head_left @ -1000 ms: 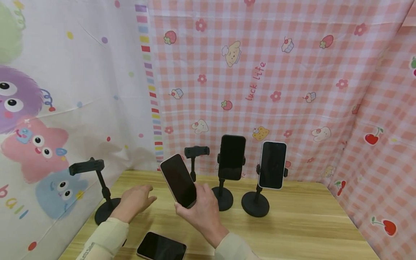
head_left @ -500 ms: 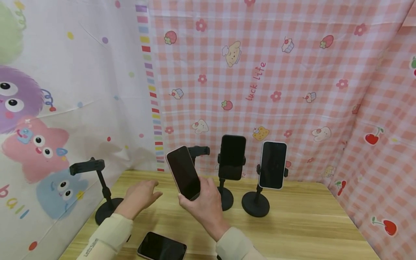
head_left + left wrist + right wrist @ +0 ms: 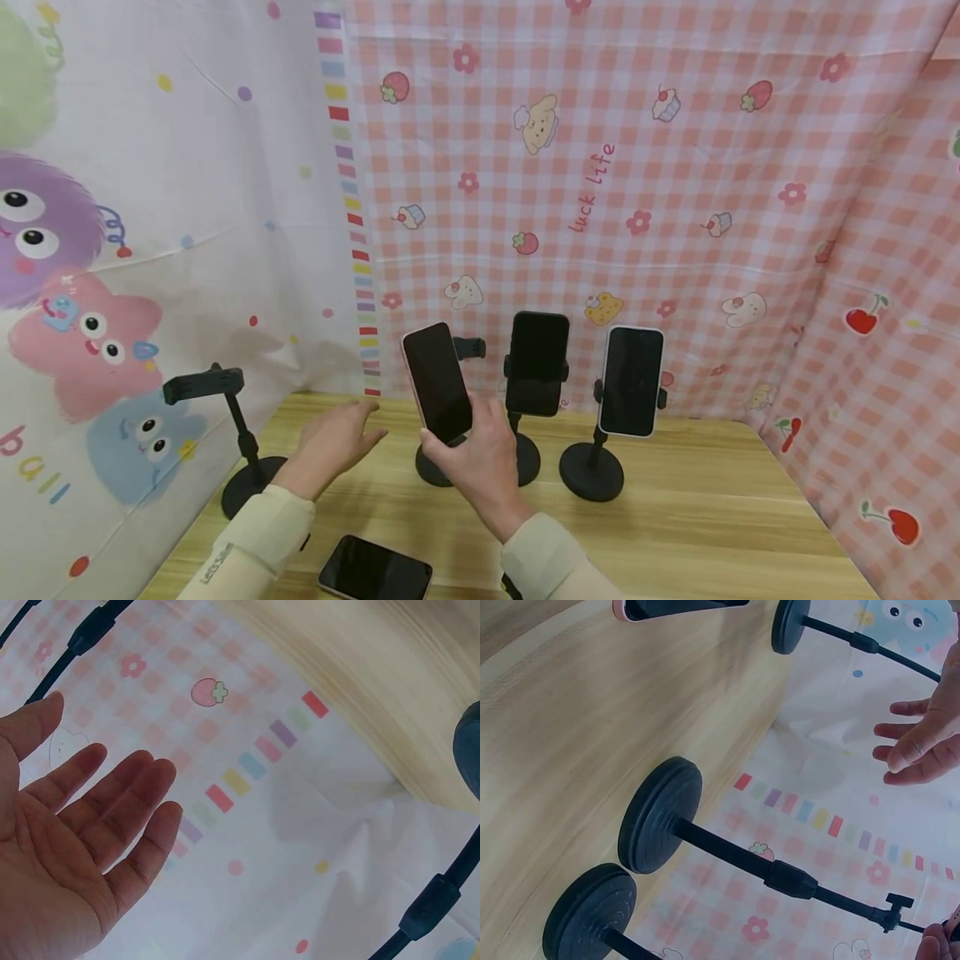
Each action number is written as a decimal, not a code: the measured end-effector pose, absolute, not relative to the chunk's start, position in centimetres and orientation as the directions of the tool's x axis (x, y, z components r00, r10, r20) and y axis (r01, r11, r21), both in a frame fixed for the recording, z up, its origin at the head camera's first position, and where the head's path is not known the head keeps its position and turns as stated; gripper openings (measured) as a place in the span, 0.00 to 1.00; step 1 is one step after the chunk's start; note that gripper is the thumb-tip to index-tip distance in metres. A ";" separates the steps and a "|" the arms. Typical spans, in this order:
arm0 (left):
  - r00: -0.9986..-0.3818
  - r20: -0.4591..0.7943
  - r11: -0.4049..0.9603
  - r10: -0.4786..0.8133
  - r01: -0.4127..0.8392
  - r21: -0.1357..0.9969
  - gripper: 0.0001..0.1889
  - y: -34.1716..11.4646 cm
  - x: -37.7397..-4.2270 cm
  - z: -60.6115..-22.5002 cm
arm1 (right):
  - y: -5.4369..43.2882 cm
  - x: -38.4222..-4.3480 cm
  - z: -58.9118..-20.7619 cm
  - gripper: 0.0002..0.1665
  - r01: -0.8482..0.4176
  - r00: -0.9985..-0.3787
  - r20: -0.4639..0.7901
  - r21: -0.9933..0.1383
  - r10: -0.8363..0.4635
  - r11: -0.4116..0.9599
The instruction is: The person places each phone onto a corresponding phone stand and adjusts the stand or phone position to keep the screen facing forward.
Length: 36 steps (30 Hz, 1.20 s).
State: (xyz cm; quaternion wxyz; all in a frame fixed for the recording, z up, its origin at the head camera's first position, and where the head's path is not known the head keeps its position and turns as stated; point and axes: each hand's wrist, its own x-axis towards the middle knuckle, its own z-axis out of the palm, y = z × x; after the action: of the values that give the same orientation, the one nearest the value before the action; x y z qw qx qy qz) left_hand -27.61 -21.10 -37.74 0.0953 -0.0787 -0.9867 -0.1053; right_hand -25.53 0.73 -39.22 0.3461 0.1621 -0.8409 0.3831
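Note:
My right hand (image 3: 480, 458) grips a dark-screened phone (image 3: 437, 382) by its lower end, thumb along the near edge. The phone stands nearly upright, leaning slightly left, in front of a black phone stand (image 3: 472, 347) whose clamp partly shows behind it. In the right wrist view only the fingertips (image 3: 930, 946) of that hand appear, at the lower right corner. My left hand (image 3: 333, 446) hovers over the table with nothing in it; the left wrist view shows its palm (image 3: 56, 889) and spread, relaxed fingers. A second phone (image 3: 375, 568) lies flat near the front edge.
Another phone stand (image 3: 202, 385) with a bare clamp stands at the left. To the right, a stand holds a black phone (image 3: 537, 363), and beside it another holds a white-framed phone (image 3: 632, 381). Patterned cloth (image 3: 675, 167) encloses the wooden table (image 3: 690, 517).
My right hand has carried the phone up and to the right, turning it more upright, in front of the bare stand. My left hand has drifted right and slightly up.

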 end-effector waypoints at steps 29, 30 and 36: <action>-0.818 0.519 0.824 0.250 0.461 0.330 0.31 -17.1 -29.3 -32.9 | 0.6 -26.9 -37.9 0.40 -0.410 -0.811 0.572 -0.704 0.121 0.580; -0.804 0.534 0.819 0.264 0.479 0.317 0.31 -17.0 -29.4 -32.8 | 0.6 -27.0 -37.9 0.40 -0.407 -0.812 0.570 -0.705 0.124 0.580; -0.711 0.618 0.778 0.336 0.579 0.243 0.30 -16.5 -30.0 -32.4 | 0.6 -27.0 -37.7 0.40 -0.397 -0.816 0.563 -0.711 0.131 0.580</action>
State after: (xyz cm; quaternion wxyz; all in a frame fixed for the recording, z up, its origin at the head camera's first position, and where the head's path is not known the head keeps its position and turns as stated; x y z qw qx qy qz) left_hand -30.05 -16.47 -32.43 0.2827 -0.2543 -0.8995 -0.2150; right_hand -26.99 0.64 -37.74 0.2927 0.0791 -0.8394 0.4511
